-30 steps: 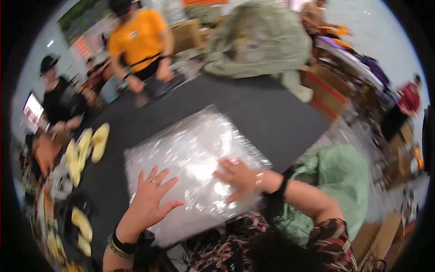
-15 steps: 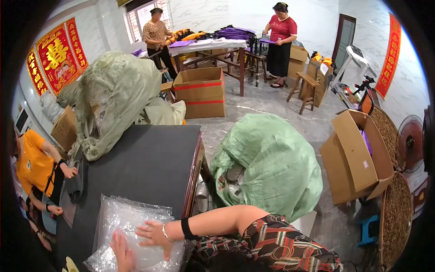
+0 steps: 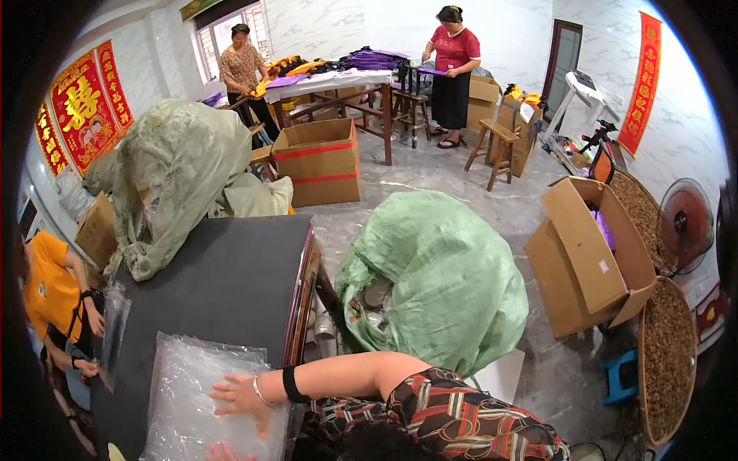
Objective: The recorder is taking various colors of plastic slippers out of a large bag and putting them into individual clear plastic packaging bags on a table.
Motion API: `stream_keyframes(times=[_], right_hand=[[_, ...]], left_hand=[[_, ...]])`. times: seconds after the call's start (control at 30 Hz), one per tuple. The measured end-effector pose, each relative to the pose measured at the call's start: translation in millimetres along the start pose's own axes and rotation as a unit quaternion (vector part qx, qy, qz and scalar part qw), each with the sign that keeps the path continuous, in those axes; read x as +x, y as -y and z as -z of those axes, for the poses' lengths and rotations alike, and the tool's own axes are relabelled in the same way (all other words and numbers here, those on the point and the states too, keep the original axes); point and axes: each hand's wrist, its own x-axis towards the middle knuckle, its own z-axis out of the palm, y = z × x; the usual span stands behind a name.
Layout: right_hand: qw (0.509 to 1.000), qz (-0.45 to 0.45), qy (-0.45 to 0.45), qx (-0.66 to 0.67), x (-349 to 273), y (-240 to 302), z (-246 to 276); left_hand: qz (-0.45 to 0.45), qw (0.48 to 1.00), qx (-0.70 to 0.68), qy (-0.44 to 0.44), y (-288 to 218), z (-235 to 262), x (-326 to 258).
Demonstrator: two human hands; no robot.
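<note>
Your right hand (image 3: pixel 242 397) lies flat, fingers wide apart, on the stack of clear plastic bags (image 3: pixel 184 392) at the near end of the dark table (image 3: pixel 215 261). Your left hand (image 3: pixel 223 452) is cut off by the lower edge — only fingers show, so I cannot tell its state. Beside you, the green sack (image 3: pixel 453 284) gapes around some clear-wrapped goods (image 3: pixel 374 300); at your far right, an open carton (image 3: pixel 573 273) holds something purple (image 3: pixel 603 230).
</note>
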Motion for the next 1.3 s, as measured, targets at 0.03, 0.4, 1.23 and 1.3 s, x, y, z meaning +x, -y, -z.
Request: stream_keyframes(times=[0.03,0.4,1.23,1.3], right_hand=[[1.0,0.014,-0.016,-0.008,-4.2,11.8,17.6],[0.686,-0.259,-0.672,0.106,-212.1,-37.1,36.2],[0.485,-0.868,-0.106,0.0,-543.8,-211.0,-232.5],[0.537,-0.835,-0.104,0.059,-527.9,-213.9,-247.2]], left_hand=[[0.004,1.0,0.001,0.001,-3.5,3.4,-0.9],[-0.013,1.0,-0.001,-0.015,6.3,-7.6,4.5],[0.016,0.995,-0.036,0.09,-17.5,0.2,32.0],[0.039,0.993,-0.023,0.112,-15.4,2.8,27.8]])
